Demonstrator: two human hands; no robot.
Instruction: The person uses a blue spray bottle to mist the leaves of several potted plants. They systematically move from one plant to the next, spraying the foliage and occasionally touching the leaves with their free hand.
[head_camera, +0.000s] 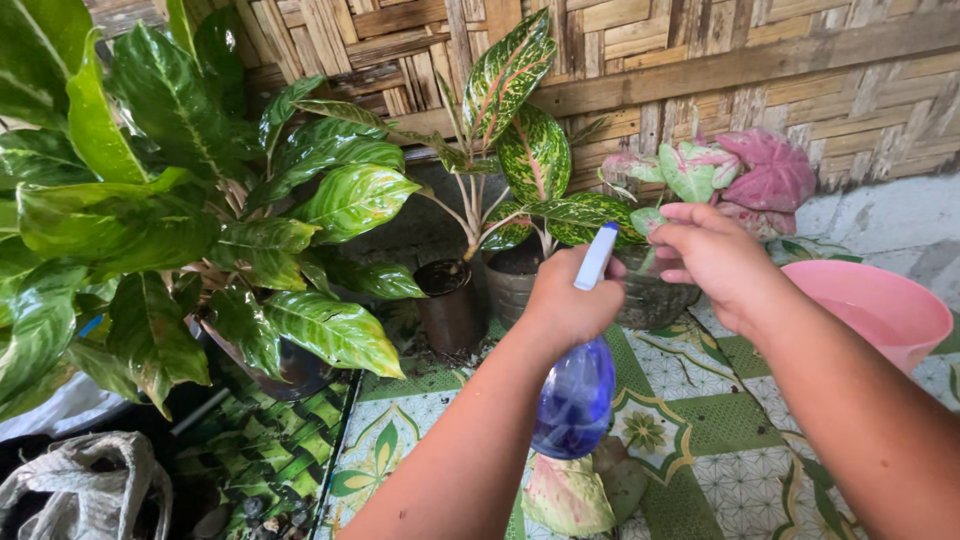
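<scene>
My left hand grips the neck of a blue translucent spray bottle with a white trigger head, held upright above the patterned floor. My right hand is just to its right, fingers curled around a leaf of the potted plant with pink and green leaves. Straight ahead of the bottle stands a plant with red-veined green leaves in a grey pot. A smaller dark pot is to the left of that.
A large glossy green-leaved plant fills the left side. A pink plastic basin sits at the right. A woven bamboo wall is behind. The floor has green-and-white patterned vinyl. A grey bag lies bottom left.
</scene>
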